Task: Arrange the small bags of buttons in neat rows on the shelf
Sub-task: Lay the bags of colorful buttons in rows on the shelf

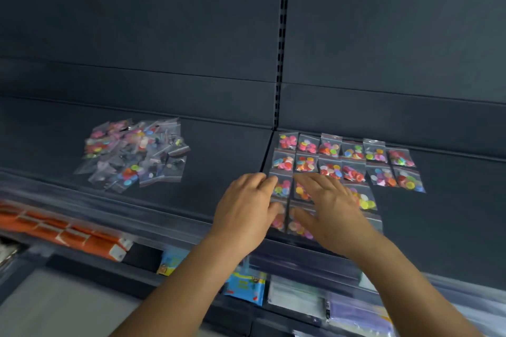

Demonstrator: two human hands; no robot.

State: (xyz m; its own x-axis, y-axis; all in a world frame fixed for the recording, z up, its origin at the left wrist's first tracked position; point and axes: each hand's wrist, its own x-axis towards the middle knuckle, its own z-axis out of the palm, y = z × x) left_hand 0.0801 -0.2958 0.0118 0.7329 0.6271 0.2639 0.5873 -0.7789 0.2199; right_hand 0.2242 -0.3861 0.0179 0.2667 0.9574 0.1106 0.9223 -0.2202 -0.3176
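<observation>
A loose heap of small clear button bags is lying on the dark metal shelf, left. Rows of bags are sitting right (both hands resting on the front ones).

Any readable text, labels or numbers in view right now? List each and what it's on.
None can be read.
Button bags in rows: no print visible.
Loose pile of bags: no print visible.
Orange packs below the shelf: white labels, too blurred.
Blue packets below: printed artwork, lettering too blurred.
Clear packets at lower right: a small dark mark on the edge, too small to read.
</observation>
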